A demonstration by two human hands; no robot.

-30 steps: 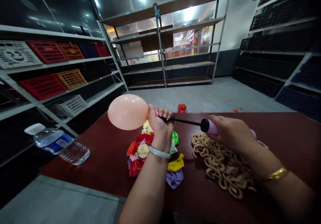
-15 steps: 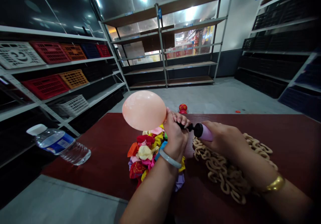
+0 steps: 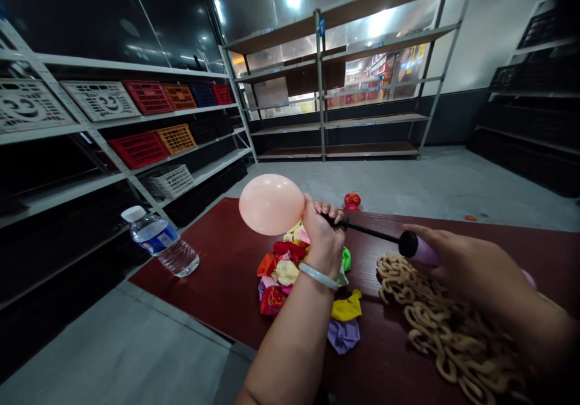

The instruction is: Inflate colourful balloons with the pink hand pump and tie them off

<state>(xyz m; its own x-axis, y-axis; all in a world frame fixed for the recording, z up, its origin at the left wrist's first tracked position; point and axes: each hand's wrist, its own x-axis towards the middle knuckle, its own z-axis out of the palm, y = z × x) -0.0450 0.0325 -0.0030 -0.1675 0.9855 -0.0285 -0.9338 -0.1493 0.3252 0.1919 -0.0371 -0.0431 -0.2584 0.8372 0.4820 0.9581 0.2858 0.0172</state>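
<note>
A partly inflated peach-pink balloon (image 3: 270, 204) is over the table, its neck pinched in my left hand (image 3: 322, 226). That hand also wraps round the black nozzle end of a balloon pump (image 3: 426, 250). My right hand (image 3: 475, 266) grips the pump's purple body, well apart from the left, with the black rod (image 3: 371, 231) showing between them. Below my left wrist lies a heap of uninflated balloons (image 3: 286, 271) in red, yellow, orange, purple and green. Under my right arm sits a tangled pile of beige loops (image 3: 435, 320), whose kind I cannot make out.
A clear water bottle (image 3: 164, 243) with a white cap stands on the left of the dark red table (image 3: 217, 296). Beyond the far edge are red round objects (image 3: 352, 200). Shelves with plastic crates (image 3: 145, 97) line the left; a metal rack (image 3: 322, 90) stands behind.
My right hand has pulled the purple pump body away to the right, exposing the long black rod. The camera view has turned left. My left hand keeps its grip.
</note>
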